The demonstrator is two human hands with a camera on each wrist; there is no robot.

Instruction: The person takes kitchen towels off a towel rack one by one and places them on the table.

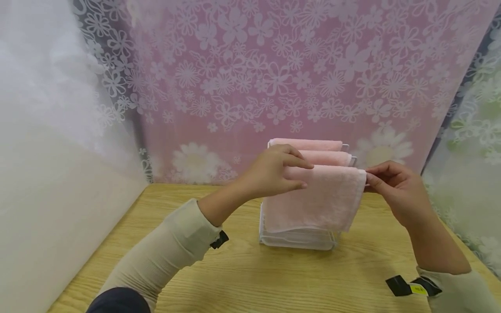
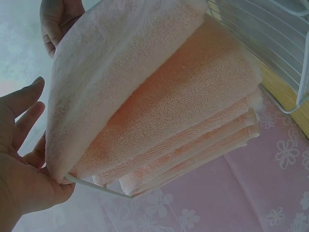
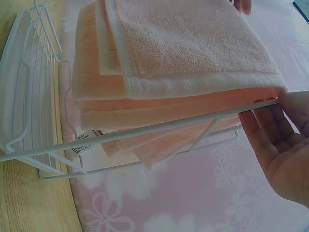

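Observation:
A small pink towel (image 1: 313, 195) with a white hem hangs over the front bar of a white wire rack (image 1: 297, 247). At its right top corner my right hand (image 1: 403, 191) pinches the towel's edge, the thumb at the corner and the fingers under the bar (image 3: 169, 124) in the right wrist view. My left hand (image 1: 274, 171) is at the towel's upper left, thumb and forefinger stretched out loosely. In the left wrist view, fingers (image 2: 58, 192) of this hand touch the towel beside the bar's end. Two more pink towels hang behind, the middle one (image 1: 325, 157) and the rear one (image 1: 309, 144).
The rack stands on a light wood table (image 1: 235, 269), its tray-like base toward me. Behind rises a pink flowered sheet (image 1: 274, 87). A whitish panel (image 1: 58, 130) bounds the left side and a flowered sheet (image 1: 465, 182) the right. A printed label (image 3: 87, 140) hangs below the towels.

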